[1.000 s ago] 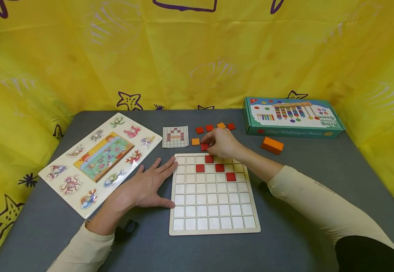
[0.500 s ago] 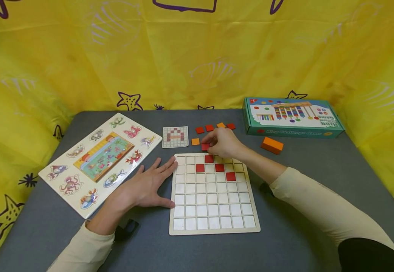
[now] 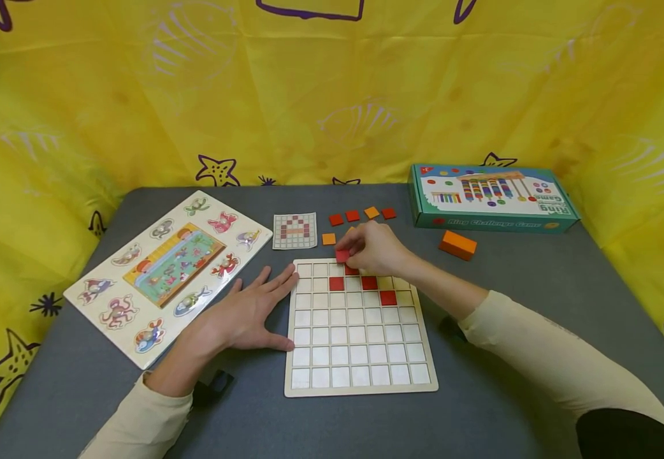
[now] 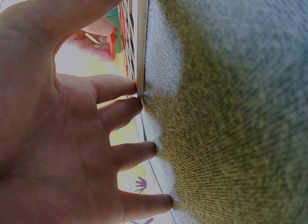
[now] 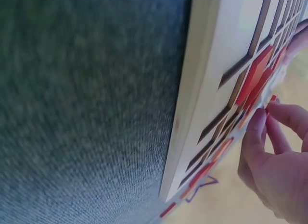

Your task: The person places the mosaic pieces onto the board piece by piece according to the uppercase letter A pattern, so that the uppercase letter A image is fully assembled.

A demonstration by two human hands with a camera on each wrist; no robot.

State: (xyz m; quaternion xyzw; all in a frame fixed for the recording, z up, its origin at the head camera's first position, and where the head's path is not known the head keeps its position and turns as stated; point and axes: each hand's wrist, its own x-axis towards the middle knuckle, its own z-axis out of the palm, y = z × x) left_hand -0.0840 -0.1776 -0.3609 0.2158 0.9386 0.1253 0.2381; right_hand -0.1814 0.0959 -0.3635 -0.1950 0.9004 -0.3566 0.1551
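Observation:
The right hand [image 3: 379, 250] pinches a red tile [image 3: 342, 255] above the far edge of the white grid board [image 3: 339, 333]. In the right wrist view its thumb and fingertips meet on a sliver of red, the hand [image 5: 281, 156] being beyond the board's edge [image 5: 185, 113]. Red tiles lie in several cells, one [image 3: 388, 298] towards the right and one [image 3: 336, 284] towards the left. The left hand [image 3: 252, 313] rests with spread fingers against the board's left edge, holding nothing; the left wrist view shows that hand [image 4: 72, 123] with its fingertips on the table and the board's side.
Behind the board lie red and orange tiles [image 3: 329, 239] and a small pattern card [image 3: 294, 231]. A sea-animal puzzle board [image 3: 108, 287] lies at the left. At the back right are a green game box [image 3: 495, 197] and an orange block [image 3: 458, 245].
The right hand has lifted the red tile from the table behind the board and brought it slightly nearer, over the board's far edge. The left hand stays in place.

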